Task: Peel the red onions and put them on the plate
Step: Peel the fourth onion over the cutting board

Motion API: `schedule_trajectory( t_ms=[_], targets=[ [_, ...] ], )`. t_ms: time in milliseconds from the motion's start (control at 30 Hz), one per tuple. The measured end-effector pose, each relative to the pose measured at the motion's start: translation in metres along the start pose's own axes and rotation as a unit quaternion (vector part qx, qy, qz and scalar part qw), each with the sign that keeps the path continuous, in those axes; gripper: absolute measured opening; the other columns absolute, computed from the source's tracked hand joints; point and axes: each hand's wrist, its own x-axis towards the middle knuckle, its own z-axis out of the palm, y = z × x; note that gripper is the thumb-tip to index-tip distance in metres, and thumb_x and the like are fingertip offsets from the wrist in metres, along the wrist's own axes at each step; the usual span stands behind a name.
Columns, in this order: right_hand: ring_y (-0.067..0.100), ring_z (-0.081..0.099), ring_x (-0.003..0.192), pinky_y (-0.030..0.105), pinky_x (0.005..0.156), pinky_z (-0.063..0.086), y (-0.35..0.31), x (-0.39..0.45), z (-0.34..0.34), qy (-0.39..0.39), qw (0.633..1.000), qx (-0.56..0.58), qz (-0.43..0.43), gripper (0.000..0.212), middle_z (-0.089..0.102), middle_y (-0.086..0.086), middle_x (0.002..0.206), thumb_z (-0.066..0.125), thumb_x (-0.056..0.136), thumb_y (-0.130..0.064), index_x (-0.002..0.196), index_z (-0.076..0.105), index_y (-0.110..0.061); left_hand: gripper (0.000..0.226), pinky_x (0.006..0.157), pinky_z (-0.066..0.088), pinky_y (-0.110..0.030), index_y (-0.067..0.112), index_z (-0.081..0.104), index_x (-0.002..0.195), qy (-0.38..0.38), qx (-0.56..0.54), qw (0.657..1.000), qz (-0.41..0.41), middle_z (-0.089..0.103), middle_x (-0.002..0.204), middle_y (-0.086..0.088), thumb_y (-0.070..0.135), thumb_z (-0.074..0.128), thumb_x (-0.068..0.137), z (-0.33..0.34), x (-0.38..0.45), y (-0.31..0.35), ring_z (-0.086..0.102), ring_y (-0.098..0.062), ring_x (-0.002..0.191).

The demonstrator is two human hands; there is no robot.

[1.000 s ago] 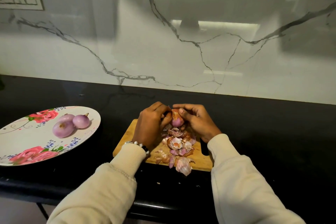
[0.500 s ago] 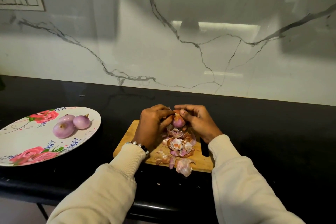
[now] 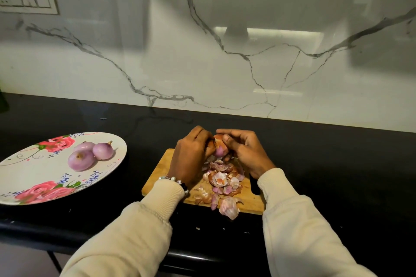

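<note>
Left hand [image 3: 191, 153]: fingers curled round the red onion [image 3: 219, 149], pinching its skin
Right hand [image 3: 244, 150]: thumb and fingers curled on the same onion, held above the wooden cutting board [image 3: 162, 175]
Peels [image 3: 222, 183]: piled on the board
Floral plate [image 3: 27, 168]: three peeled onions [image 3: 82, 159], well left of the board

Wood board [image 3: 162, 173], glossy black counter [image 3: 326, 164], papery onion skins [image 3: 225, 180].
</note>
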Motion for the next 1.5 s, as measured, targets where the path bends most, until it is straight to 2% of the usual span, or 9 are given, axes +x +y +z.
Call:
schedule_trajectory(
  t_ms=[100, 300, 467, 767, 1000, 1133, 1200, 1333, 1500],
  targets=[
    [0.018, 0.069, 0.100, 0.019, 0.070, 0.055, 0.000, 0.000, 0.001, -0.006, 1.000, 0.011, 0.001, 0.025, 0.072, 0.007, 0.113, 0.052, 0.101, -0.008, 0.116, 0.070, -0.016, 0.014, 0.057, 0.050, -0.030, 0.009, 0.062, 0.092, -0.011, 0.000, 1.000, -0.025, 0.059, 0.090, -0.003, 0.020, 0.061, 0.084, -0.001, 0.000, 0.001, 0.054, -0.013, 0.069],
    [0.021, 0.068, 0.108, 0.024, 0.081, 0.057, 0.000, 0.002, 0.001, -0.011, 1.000, 0.002, -0.002, 0.026, 0.072, 0.006, 0.115, 0.052, 0.101, -0.007, 0.118, 0.069, -0.015, 0.003, 0.061, 0.032, -0.013, 0.015, 0.058, 0.088, -0.030, -0.045, 0.995, -0.088, 0.049, 0.086, 0.008, 0.015, 0.061, 0.087, -0.001, 0.004, 0.001, 0.044, -0.005, 0.070],
    [0.022, 0.067, 0.110, 0.037, 0.093, 0.057, 0.001, 0.001, 0.000, -0.005, 1.000, 0.015, -0.013, 0.025, 0.071, 0.009, 0.117, 0.053, 0.100, -0.007, 0.113, 0.070, -0.020, 0.002, 0.064, 0.041, -0.014, 0.012, 0.063, 0.090, 0.007, -0.105, 0.980, -0.167, 0.059, 0.087, 0.003, 0.013, 0.064, 0.089, -0.001, 0.007, -0.004, 0.053, -0.004, 0.076],
    [0.027, 0.064, 0.114, 0.032, 0.085, 0.056, -0.001, 0.003, -0.003, 0.011, 0.996, 0.084, -0.013, 0.030, 0.067, 0.012, 0.122, 0.048, 0.101, -0.003, 0.113, 0.070, -0.020, 0.004, 0.071, 0.057, -0.046, 0.015, 0.063, 0.089, 0.017, -0.185, 0.940, -0.285, 0.065, 0.090, 0.000, 0.018, 0.062, 0.091, 0.005, 0.008, -0.012, 0.065, -0.018, 0.079],
    [0.028, 0.065, 0.110, 0.028, 0.072, 0.057, -0.009, -0.001, -0.005, 0.003, 0.989, 0.148, 0.001, 0.032, 0.066, 0.016, 0.123, 0.044, 0.100, 0.002, 0.118, 0.068, -0.010, 0.023, 0.069, 0.055, -0.043, 0.012, 0.069, 0.083, -0.002, -0.078, 0.966, -0.248, 0.064, 0.079, 0.000, 0.026, 0.056, 0.094, 0.002, 0.006, -0.010, 0.060, -0.013, 0.072],
    [0.026, 0.066, 0.107, 0.026, 0.073, 0.056, -0.011, -0.001, -0.005, 0.000, 0.989, 0.147, 0.018, 0.033, 0.067, 0.014, 0.119, 0.043, 0.100, 0.003, 0.115, 0.069, -0.009, 0.017, 0.063, 0.049, -0.023, 0.014, 0.072, 0.082, 0.020, -0.091, 0.971, -0.221, 0.061, 0.079, 0.004, 0.029, 0.067, 0.089, -0.003, 0.006, -0.005, 0.058, -0.006, 0.071],
    [0.024, 0.066, 0.106, 0.025, 0.074, 0.056, -0.011, -0.001, -0.005, 0.001, 0.989, 0.145, 0.021, 0.033, 0.068, 0.013, 0.118, 0.043, 0.100, 0.003, 0.114, 0.070, -0.009, 0.003, 0.067, 0.052, -0.018, 0.018, 0.073, 0.086, 0.024, -0.164, 0.955, -0.246, 0.066, 0.085, 0.006, 0.021, 0.072, 0.086, -0.007, 0.007, -0.002, 0.063, -0.006, 0.076],
    [0.022, 0.067, 0.103, 0.025, 0.073, 0.056, -0.011, -0.002, -0.005, 0.001, 0.990, 0.140, 0.021, 0.032, 0.069, 0.012, 0.115, 0.043, 0.100, 0.003, 0.116, 0.069, -0.007, 0.015, 0.074, 0.060, -0.031, 0.016, 0.074, 0.104, -0.034, -0.353, 0.876, -0.328, 0.075, 0.091, 0.003, 0.018, 0.066, 0.092, -0.012, 0.008, 0.008, 0.071, -0.012, 0.083],
    [0.025, 0.067, 0.108, 0.031, 0.084, 0.058, -0.007, -0.001, -0.004, -0.005, 0.995, 0.095, 0.018, 0.030, 0.069, 0.014, 0.117, 0.047, 0.100, 0.001, 0.115, 0.071, -0.008, 0.027, 0.076, 0.060, -0.028, 0.009, 0.070, 0.114, -0.078, -0.364, 0.866, -0.335, 0.075, 0.096, -0.001, 0.018, 0.069, 0.089, -0.011, 0.008, 0.012, 0.072, -0.011, 0.084]
  ],
)
